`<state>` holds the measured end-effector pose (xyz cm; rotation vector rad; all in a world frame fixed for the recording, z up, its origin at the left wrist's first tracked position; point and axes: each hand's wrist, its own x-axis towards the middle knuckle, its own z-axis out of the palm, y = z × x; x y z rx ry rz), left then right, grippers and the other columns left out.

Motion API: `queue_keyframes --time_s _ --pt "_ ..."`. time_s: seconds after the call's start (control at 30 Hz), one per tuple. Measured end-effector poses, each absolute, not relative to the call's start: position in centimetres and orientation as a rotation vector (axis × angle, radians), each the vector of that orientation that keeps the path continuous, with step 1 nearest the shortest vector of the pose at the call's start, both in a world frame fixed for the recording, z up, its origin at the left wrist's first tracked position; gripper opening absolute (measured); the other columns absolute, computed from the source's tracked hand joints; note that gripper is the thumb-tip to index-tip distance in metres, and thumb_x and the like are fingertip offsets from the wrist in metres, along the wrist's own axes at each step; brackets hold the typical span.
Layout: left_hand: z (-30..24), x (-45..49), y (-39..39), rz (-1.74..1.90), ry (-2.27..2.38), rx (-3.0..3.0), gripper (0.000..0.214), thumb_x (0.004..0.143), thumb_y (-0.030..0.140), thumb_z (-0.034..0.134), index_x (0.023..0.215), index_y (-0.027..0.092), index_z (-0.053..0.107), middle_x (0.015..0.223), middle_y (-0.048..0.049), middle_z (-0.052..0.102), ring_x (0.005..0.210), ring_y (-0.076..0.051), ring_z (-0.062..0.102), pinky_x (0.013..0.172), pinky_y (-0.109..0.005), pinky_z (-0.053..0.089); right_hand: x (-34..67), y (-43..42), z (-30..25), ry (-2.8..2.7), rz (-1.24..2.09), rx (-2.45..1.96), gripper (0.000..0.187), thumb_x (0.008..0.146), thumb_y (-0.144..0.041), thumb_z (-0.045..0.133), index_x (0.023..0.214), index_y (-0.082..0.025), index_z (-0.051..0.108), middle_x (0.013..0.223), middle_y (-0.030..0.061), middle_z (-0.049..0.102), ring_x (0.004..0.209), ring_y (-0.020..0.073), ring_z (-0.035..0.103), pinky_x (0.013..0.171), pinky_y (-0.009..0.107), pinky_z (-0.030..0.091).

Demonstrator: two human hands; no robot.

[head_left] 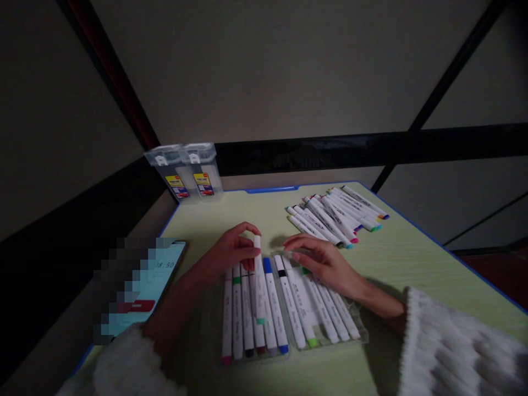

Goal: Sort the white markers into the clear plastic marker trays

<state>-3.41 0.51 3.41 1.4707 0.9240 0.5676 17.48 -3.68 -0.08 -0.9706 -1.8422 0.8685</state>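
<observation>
My left hand (235, 246) pinches the top end of a white marker with a green band (259, 286) between thumb and fingers. This marker stands tilted over a clear plastic tray (284, 358), above a row of white markers (236, 313) with pink, black, brown and blue ends. My right hand (325, 264) hovers over the tray's right part, its fingers apart and nothing visible between them. Beneath it lie more white markers (330, 316), one with a bright green end. The right hand hides some of their upper ends.
A spread pile of white markers (330, 217) with coloured ends lies at the back right of the table (243, 212). Two clear lidded boxes (185, 173) with yellow labels stand at the back left corner. A lit phone (160, 280) rests left of my left forearm. Panelled walls border the table.
</observation>
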Motion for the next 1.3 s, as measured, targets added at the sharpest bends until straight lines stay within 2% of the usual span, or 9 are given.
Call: queue_keyframes --time_s 0.2,0.47,0.9,1.3 --pt "3.5 -5.1 1.5 0.452 0.988 1.477 0.021 0.065 0.024 0.059 0.079 0.016 0.046 0.052 0.0043 0.058 0.046 -0.009 0.053 0.049 -0.021 0.041 17.6 -3.3 -0.6 -2.051 0.803 -1.014 0.015 0.083 -0.014 0.046 0.091 -0.020 0.058 0.111 0.0068 0.050 0.107 0.0176 0.046 0.093 0.038 0.035" --pt "3.1 -7.1 2.5 0.323 1.022 1.447 0.024 0.065 0.029 0.063 0.080 0.015 0.050 0.059 0.0022 0.060 0.053 -0.010 0.055 0.056 -0.023 0.044 17.5 -3.6 -0.6 -2.139 0.747 -1.051 0.018 0.084 -0.015 0.044 0.096 -0.019 0.055 0.113 0.0076 0.047 0.110 0.0193 0.043 0.094 0.041 0.035" --pt "2.9 -7.1 2.5 0.314 1.078 1.448 0.026 0.060 0.031 0.066 0.074 0.013 0.053 0.059 0.0028 0.059 0.053 -0.009 0.054 0.056 -0.023 0.043 17.6 -3.5 -0.7 -2.178 0.713 -1.070 0.021 0.082 -0.015 0.044 0.100 -0.020 0.054 0.115 0.0080 0.046 0.110 0.0204 0.043 0.094 0.042 0.036" --pt "3.2 -6.8 2.3 0.290 1.107 1.525 0.025 0.062 0.034 0.063 0.067 0.011 0.058 0.058 0.0010 0.060 0.053 -0.010 0.054 0.055 -0.023 0.042 17.5 -3.6 -0.5 -2.205 0.715 -1.082 0.021 0.083 -0.016 0.044 0.101 -0.018 0.053 0.116 0.0095 0.045 0.111 0.0208 0.043 0.095 0.043 0.035"
